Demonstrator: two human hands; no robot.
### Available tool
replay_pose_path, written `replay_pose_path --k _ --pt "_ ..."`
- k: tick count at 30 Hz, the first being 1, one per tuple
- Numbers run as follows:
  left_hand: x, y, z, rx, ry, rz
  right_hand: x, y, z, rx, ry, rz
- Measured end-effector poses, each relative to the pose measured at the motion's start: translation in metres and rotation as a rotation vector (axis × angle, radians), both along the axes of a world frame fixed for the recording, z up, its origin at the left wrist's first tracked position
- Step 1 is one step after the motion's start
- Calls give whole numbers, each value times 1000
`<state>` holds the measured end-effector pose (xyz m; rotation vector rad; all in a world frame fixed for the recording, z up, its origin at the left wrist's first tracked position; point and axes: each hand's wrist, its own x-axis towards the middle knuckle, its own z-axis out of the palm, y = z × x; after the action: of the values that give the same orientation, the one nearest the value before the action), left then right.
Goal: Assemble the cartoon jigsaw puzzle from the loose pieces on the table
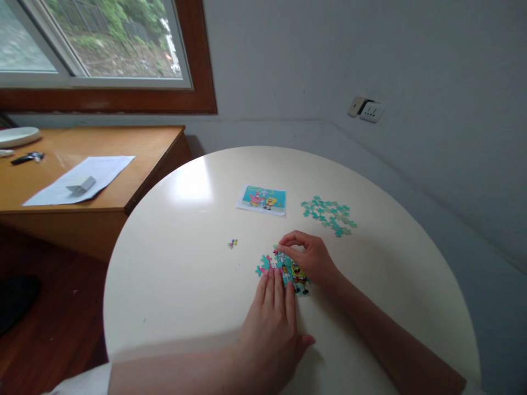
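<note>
A partly joined jigsaw puzzle [297,270] with cartoon figures lies on the white round table. My left hand [274,318] rests flat across its lower left part, fingers stretched out, covering some of the picture. Over the puzzle's top edge, my right hand [309,255] pinches a small puzzle piece [276,249] between thumb and forefinger; the piece is at or touching the edge, I cannot tell which. Behind the puzzle lies a printed reference picture [263,199] showing the same figures.
Several loose turquoise puzzle pieces [329,214] are spread at the right of the round table [177,285]. One or two small pieces [233,243] lie left of the puzzle. A wooden desk [102,140] with a paper sheet [107,167] stands at the left, below a window.
</note>
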<state>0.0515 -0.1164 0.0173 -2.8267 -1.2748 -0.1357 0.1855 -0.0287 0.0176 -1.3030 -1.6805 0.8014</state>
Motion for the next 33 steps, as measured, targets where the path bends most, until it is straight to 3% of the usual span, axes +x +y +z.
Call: replay_pose_path --k 13,33 --pt "0 -1 -4 -1 -16 12 -3 -1 -2 55 -195 67" --pt "-1 -1 -2 68 -29 12 -3 0 -2 100 -281 142"
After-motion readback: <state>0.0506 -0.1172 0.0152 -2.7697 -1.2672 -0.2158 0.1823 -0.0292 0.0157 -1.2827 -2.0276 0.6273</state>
